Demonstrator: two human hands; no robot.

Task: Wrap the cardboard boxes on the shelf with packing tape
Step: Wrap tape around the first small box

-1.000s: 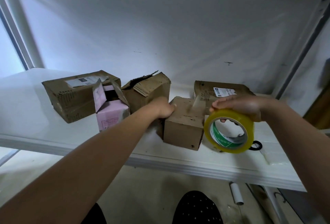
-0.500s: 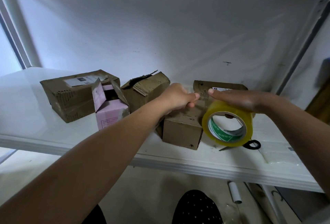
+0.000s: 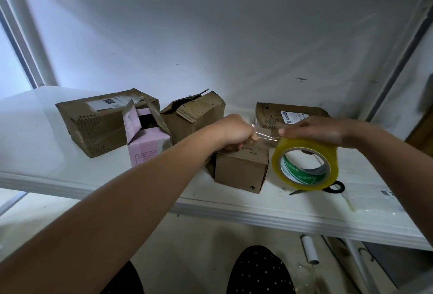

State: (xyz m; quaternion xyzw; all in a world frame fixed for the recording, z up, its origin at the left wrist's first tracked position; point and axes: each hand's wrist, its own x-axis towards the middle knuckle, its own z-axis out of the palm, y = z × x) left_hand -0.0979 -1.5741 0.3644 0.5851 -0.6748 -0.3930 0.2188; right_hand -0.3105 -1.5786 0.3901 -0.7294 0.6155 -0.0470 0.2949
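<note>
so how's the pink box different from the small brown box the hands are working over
The pink box is pink with its top flaps standing open, showing a dark inside; the small brown box is plain brown cardboard with its top closed. The pink box stands alone, untouched, left of the arms; the small brown box sits under the left hand, which pinches a clear tape strip pulled from the yellow roll under the right hand. Both rest on the white shelf.

— What is the person wearing?
— Both forearms are bare — no sleeves, watch or rings on the left hand [image 3: 236,132] or the right hand [image 3: 314,130].
— And lower down?
— Black trousers [image 3: 259,270] with small white dots.
</note>
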